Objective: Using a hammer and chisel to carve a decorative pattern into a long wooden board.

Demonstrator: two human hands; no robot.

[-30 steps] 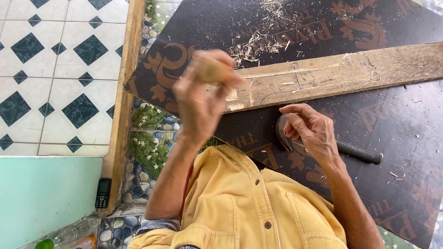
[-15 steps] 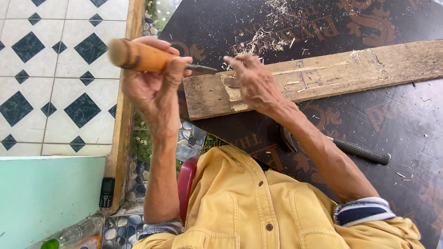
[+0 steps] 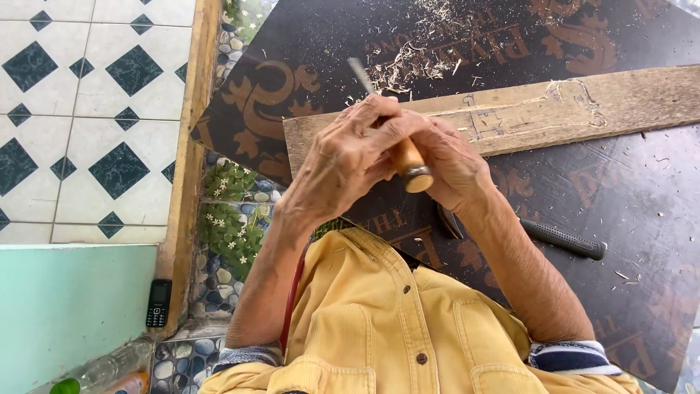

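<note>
Yellow shirt (image 3: pixel 379 328), orange-handled chisel (image 3: pixel 408 160), black board (image 3: pixel 642 190)

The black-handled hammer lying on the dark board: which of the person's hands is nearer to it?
Right. The right hand wraps the wooden-handled chisel just above the hammer, its wrist over the hammer's head end. The left hand grips the same chisel farther off, on the side away from the hammer.

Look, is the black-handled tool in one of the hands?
No, the black-handled tool lies on the dark board while both hands grip the wooden-handled chisel.
</note>
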